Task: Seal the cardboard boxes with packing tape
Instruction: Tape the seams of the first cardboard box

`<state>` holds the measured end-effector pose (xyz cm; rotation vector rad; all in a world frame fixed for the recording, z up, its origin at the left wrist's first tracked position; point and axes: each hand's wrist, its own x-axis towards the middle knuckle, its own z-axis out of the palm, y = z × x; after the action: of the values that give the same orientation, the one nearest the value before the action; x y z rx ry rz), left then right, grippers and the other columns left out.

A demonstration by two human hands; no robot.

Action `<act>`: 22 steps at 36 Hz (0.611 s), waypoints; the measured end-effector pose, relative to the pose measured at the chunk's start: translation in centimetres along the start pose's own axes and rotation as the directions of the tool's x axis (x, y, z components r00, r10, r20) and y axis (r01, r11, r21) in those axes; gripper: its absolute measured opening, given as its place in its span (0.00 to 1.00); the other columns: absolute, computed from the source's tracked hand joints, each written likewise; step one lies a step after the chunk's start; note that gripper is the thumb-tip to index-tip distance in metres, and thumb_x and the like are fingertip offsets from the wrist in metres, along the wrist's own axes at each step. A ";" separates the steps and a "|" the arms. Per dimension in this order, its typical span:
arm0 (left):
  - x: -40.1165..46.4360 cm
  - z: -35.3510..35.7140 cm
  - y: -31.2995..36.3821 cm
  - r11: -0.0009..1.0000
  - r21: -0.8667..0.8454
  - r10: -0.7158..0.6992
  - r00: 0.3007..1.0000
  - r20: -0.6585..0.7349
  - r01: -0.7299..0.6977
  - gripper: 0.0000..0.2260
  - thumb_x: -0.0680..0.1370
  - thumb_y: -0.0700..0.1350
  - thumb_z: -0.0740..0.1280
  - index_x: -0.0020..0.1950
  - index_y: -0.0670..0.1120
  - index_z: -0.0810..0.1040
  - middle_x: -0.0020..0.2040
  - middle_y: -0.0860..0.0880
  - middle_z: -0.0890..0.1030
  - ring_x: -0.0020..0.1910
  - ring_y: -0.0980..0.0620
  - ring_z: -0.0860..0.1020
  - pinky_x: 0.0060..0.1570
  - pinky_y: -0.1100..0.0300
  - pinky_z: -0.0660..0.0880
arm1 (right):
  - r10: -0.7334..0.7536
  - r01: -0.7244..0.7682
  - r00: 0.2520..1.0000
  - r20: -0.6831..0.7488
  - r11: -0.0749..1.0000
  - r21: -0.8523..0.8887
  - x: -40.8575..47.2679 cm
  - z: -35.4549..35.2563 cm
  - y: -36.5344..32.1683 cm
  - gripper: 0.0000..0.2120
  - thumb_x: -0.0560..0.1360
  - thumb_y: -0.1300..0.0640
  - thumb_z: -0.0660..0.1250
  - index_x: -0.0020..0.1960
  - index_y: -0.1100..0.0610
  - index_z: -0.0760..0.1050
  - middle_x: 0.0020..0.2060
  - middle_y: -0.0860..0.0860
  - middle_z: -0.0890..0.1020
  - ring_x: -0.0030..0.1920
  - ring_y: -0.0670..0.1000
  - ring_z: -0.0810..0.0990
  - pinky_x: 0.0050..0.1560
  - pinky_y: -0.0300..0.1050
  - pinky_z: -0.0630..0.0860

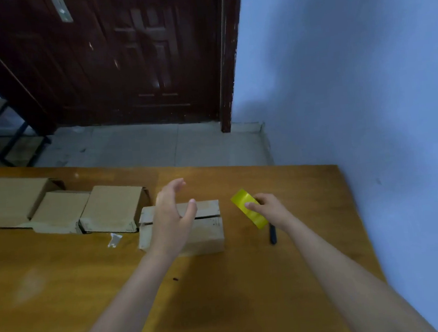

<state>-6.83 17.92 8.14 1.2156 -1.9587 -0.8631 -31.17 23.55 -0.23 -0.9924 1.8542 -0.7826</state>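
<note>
Wooden table point(63, 272); left hand point(172, 217) hides box point(207, 227) seam middle.

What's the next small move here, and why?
Probably lower the left hand onto the cardboard box to press its flaps shut: the hand hovers open above it, the top seam looks untaped, and the right hand already holds the yellow tape roll.
</note>
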 end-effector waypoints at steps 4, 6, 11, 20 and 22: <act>0.3 1.3 1.5 0.995 -0.099 -0.004 0.998 0.060 0.010 0.14 0.79 0.41 0.65 0.64 0.46 0.71 0.57 0.53 0.75 0.59 0.56 0.72 0.59 0.59 0.70 | -0.054 0.062 0.998 -0.042 0.978 0.199 -1.9 -1.7 -1.3 0.05 0.77 0.58 0.66 0.42 0.57 0.77 0.34 0.48 0.77 0.33 0.42 0.75 0.35 0.40 0.70; 0.5 2.0 2.3 0.988 -0.144 -0.035 0.994 0.107 0.050 0.11 0.80 0.43 0.64 0.62 0.49 0.71 0.57 0.53 0.76 0.59 0.56 0.73 0.57 0.61 0.71 | -0.084 0.102 0.994 -0.071 0.945 0.310 -2.8 -2.6 -2.6 0.05 0.77 0.59 0.66 0.42 0.55 0.77 0.34 0.48 0.79 0.33 0.42 0.76 0.37 0.40 0.71; 0.6 3.7 4.4 0.907 -0.307 -0.219 0.946 0.239 0.287 0.19 0.82 0.49 0.58 0.72 0.45 0.65 0.64 0.52 0.70 0.62 0.56 0.68 0.53 0.69 0.66 | -0.156 0.188 0.982 -0.105 0.847 0.497 -4.8 -4.6 -6.3 0.09 0.72 0.51 0.69 0.45 0.57 0.80 0.38 0.52 0.83 0.39 0.49 0.81 0.42 0.43 0.77; 1.8 5.3 5.8 0.331 -0.751 -0.295 0.819 0.493 0.571 0.29 0.75 0.61 0.56 0.73 0.48 0.68 0.68 0.46 0.75 0.63 0.49 0.76 0.52 0.55 0.77 | -0.231 0.150 0.972 -0.037 0.494 0.856 -7.4 -4.2 -10.9 0.17 0.77 0.48 0.58 0.43 0.61 0.74 0.31 0.51 0.75 0.31 0.47 0.75 0.37 0.42 0.77; 1.8 5.0 6.1 0.273 -0.777 -0.321 0.815 0.482 0.568 0.25 0.79 0.58 0.56 0.70 0.45 0.71 0.65 0.42 0.76 0.58 0.47 0.79 0.45 0.57 0.79 | -0.227 0.111 0.974 -0.016 0.410 0.905 -7.5 -3.9 -11.4 0.17 0.78 0.48 0.56 0.44 0.61 0.74 0.32 0.51 0.74 0.30 0.47 0.74 0.36 0.42 0.77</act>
<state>-14.39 19.36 10.65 0.9477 -0.8450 -2.1129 -28.71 25.05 13.65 -0.4535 0.9153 -1.5920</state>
